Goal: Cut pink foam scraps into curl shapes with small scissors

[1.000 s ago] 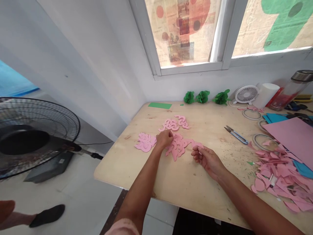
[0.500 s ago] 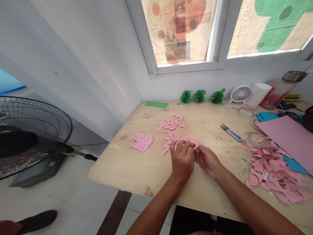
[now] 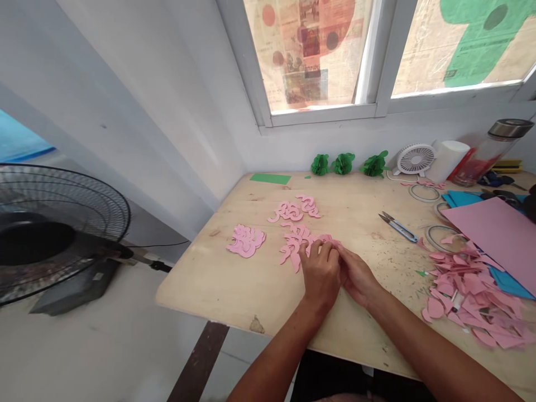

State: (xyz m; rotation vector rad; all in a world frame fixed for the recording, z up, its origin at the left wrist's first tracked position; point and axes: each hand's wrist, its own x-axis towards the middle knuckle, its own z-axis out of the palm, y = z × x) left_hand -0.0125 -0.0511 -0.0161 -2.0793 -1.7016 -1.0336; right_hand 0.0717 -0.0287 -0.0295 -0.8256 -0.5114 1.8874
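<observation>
Both hands meet over the middle of the wooden table. My left hand (image 3: pixel 321 273) has its fingers bent round a pink paper cutout (image 3: pixel 329 238), which shows just beyond the fingertips. From the other side my right hand (image 3: pixel 355 274) pinches the same cutout; its fingertips are partly hidden behind the left hand. Curly pink cutouts (image 3: pixel 293 245) lie right beside my left hand, with further pink curls (image 3: pixel 288 211) behind them. Farther left sits a stack of pink cutouts (image 3: pixel 246 241).
Thread snips (image 3: pixel 397 226) lie right of my hands, near a heap of pink scraps (image 3: pixel 473 296) and a pink sheet (image 3: pixel 498 234). Green paper flowers (image 3: pixel 343 163), a small white fan (image 3: pixel 415 160) and a bottle (image 3: pixel 494 151) stand at the back. A floor fan (image 3: pixel 54 240) is left.
My left hand has shifted slightly right, closer to my right hand. The held pink cutout is now more covered by the fingers, and more of the curls beside them shows.
</observation>
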